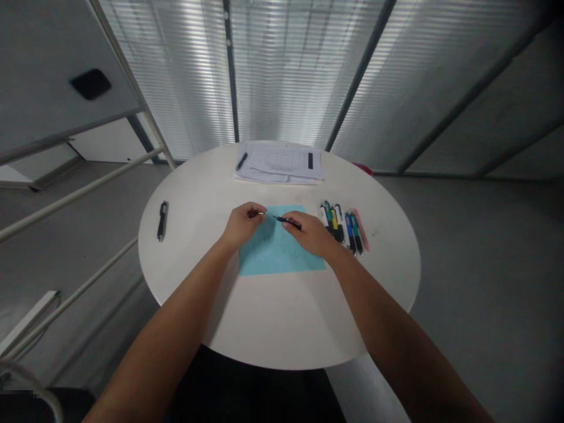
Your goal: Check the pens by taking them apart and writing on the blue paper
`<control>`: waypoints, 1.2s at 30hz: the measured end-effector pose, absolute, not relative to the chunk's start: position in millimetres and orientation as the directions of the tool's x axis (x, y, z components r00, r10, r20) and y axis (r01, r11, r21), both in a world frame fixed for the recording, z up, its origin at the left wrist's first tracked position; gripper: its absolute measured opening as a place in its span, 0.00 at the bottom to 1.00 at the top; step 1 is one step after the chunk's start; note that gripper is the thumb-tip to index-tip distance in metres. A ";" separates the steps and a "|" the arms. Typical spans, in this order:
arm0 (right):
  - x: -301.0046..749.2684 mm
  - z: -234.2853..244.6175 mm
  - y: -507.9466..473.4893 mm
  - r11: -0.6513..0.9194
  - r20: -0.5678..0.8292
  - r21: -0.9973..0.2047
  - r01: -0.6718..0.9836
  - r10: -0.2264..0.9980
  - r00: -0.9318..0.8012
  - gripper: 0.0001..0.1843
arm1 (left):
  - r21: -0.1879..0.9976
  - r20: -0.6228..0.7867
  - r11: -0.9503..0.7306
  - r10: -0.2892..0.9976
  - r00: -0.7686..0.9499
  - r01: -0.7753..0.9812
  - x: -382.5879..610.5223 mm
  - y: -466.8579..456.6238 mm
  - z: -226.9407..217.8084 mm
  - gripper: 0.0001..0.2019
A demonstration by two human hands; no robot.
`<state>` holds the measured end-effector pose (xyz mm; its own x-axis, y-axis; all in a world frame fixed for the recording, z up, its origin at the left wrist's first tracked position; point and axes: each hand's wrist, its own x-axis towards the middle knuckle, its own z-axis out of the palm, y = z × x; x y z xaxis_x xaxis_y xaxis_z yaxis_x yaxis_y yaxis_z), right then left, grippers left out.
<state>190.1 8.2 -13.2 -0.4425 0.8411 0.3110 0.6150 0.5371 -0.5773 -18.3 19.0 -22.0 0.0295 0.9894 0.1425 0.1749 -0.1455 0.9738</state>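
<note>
Printed papers (278,163): txt too small, unreadable.

The person's bare left forearm (176,320) and right forearm (390,332) angle inward from the body, converging toward the middle of the view. The left hand (241,226) faces palm-down with its fingertips (259,210) pinched together, while the right hand (309,234) curls toward it, also palm-down and pinching. The two hands sit just apart, not touching.

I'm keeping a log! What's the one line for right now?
left hand: thin silver piece | right hand: black pen | below: blue paper
</note>
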 end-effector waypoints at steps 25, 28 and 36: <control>191.7 -8.0 4.5 0.620 0.361 -0.612 0.491 0.771 -0.525 0.22 | 0.985 0.034 -0.004 0.985 0.169 -0.174 -12.4 15.2 -18.9 0.14; 192.0 -8.3 5.2 0.616 0.357 -0.598 0.513 0.778 -0.518 0.22 | 0.994 0.070 -0.057 0.987 0.146 -0.089 -12.4 13.7 -17.1 0.14; 192.8 -10.1 7.3 0.618 0.341 -0.602 0.505 0.771 -0.537 0.21 | 0.997 0.078 -0.076 0.979 0.186 -0.013 -12.5 12.3 -16.9 0.14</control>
